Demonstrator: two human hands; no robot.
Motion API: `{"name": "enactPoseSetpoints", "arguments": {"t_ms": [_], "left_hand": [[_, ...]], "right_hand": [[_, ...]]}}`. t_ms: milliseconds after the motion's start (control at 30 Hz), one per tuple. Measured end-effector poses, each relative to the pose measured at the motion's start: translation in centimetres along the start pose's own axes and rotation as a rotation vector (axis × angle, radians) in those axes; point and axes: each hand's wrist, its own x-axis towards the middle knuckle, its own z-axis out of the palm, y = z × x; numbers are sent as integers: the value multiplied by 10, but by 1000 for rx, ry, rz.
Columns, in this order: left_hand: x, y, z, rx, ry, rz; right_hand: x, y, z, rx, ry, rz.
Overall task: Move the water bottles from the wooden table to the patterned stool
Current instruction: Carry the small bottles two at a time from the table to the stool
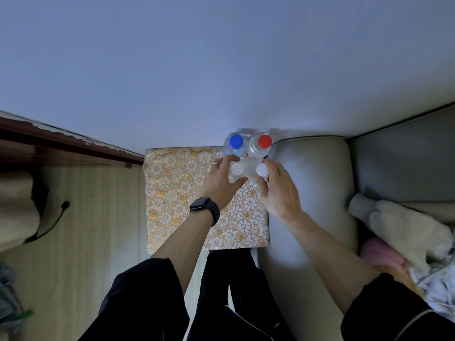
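Note:
Several clear water bottles stand close together at the far right corner of the patterned stool (172,193). A blue-capped bottle (235,141) and a red-capped bottle (264,141) are at the back by the wall. In front of them, my left hand (221,178) wraps around a white-capped bottle (236,169), and my right hand (275,188) wraps around another white-capped bottle (262,170). Both held bottles are upright; their bases are hidden by my fingers. A dark watch sits on my left wrist.
A grey sofa arm (307,183) touches the stool's right side, with a cloth pile (406,232) further right. A dark wooden ledge (61,146) and pale wood floor (86,230) lie left. The wall is just behind the bottles.

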Motion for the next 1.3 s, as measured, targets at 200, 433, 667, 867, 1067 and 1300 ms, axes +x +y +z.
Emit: {"name": "enactPoseSetpoints", "arguments": {"t_ms": [200,433,667,867,1067,1300], "left_hand": [[0,3,0,136,27,-19],[-1,3,0,53,-17,-7],[-27,1,-29,112,-70,17],[-90,-4,-61,145,-103,-40],[-140,-10,-88,145,-94,-25],[-154,11,-131,202,63,24]], "right_hand": [[3,-5,-8,30,-32,69],[-4,-6,-12,83,-90,124],[-29,-17,-29,238,-106,276],[-90,-55,-62,324,-196,382],[-129,-105,-86,382,-207,304],[-105,-151,-116,140,-190,-25]]}}
